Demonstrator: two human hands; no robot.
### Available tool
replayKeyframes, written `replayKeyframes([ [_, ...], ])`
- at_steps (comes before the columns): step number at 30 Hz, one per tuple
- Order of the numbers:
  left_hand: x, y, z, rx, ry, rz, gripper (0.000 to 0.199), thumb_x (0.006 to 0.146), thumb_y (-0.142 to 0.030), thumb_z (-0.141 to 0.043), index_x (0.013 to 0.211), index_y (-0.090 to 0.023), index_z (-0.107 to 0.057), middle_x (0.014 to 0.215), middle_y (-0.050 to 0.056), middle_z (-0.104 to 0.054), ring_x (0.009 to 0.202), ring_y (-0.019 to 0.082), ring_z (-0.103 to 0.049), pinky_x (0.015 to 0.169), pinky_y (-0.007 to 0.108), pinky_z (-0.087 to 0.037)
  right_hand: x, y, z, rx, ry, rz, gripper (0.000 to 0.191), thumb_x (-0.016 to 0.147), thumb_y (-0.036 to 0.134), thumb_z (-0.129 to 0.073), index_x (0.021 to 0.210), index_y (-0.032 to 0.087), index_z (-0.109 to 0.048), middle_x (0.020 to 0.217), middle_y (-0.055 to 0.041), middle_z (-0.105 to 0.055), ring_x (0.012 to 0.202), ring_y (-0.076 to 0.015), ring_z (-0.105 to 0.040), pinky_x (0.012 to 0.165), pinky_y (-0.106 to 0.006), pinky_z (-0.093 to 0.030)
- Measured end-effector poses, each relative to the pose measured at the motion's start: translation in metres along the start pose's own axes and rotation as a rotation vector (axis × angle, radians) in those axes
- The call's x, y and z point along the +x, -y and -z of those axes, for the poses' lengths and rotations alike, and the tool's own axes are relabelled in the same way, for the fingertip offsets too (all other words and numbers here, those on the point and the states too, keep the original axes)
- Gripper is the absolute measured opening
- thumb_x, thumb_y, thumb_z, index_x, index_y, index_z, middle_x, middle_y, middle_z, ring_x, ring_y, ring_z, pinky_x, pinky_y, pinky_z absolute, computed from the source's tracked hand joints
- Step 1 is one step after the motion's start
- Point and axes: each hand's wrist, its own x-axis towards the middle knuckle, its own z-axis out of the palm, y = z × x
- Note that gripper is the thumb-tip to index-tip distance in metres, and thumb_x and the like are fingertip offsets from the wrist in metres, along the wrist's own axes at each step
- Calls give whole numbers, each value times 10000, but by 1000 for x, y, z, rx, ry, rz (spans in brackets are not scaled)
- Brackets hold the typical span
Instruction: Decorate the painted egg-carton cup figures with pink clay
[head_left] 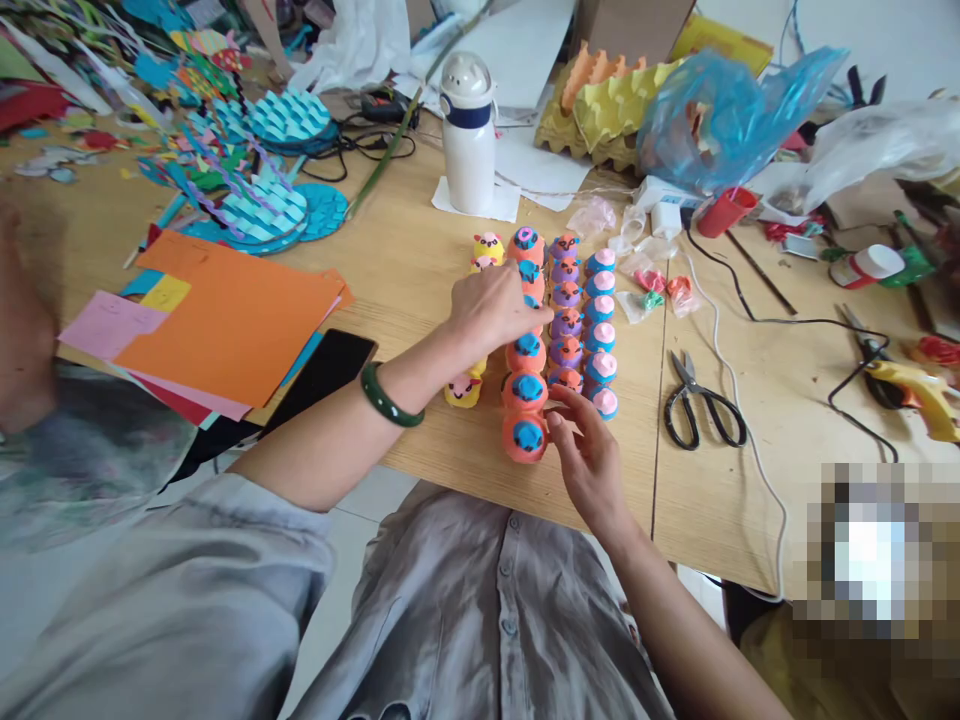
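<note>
A strip of orange bumps with blue tops and small dark marks (525, 391) runs away from me on the table, looking like a painted egg-carton row. My left hand (491, 310) reaches across its middle, fingers curled down over it and thumb stuck out to the right; the fingertips are hidden. At the near end, my right hand (589, 450) has thumb and forefinger against the strip's right side. A yellow strip with faces (463, 388) lies to the left, partly behind my left arm. To the right stand a purple-and-orange strip (566, 322) and a blue-and-pink one (601, 337).
Black-handled scissors (699, 400) lie on the right, beside a white cable. A white bottle (469, 150) stands behind the strips. Coloured paper (232, 310) and a black phone-like slab (322, 375) lie left. Egg cartons (600, 110) and a blue bag (724, 120) are at the back.
</note>
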Motion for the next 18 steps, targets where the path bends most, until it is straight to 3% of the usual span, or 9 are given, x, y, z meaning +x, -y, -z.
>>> replayKeyframes([
  [3,26,-2,-1,13,53,-13,459,679,-483,-804,1010,-174,-725,969,147,-712,1080,402,-643,946,504,-484,0,-4,9,-61,-30,20,379,950,490,-607,1232,240,-647,1220,-110,-704,969,-208,-685,727,-362,-650],
  [8,51,-1,-5,84,67,-21,553,611,-444,-848,1048,-129,-725,1075,169,-694,1110,428,-633,960,517,-487,-4,-10,16,-74,-52,-3,371,951,482,-610,1223,234,-652,1146,-98,-700,921,-196,-692,709,-357,-651],
  [14,61,5,-14,-38,38,9,421,644,-435,-827,973,-185,-745,1030,139,-706,1105,390,-636,973,502,-485,-2,-10,16,-64,-44,4,350,947,479,-615,1203,244,-660,1094,-88,-707,899,-198,-705,688,-354,-656],
  [18,60,2,-5,-14,67,1,382,682,-438,-798,924,-149,-737,1017,161,-701,1088,394,-640,949,500,-490,0,-9,17,-79,-29,17,311,953,446,-608,1183,243,-660,1144,-95,-704,948,-204,-699,682,-349,-658],
])
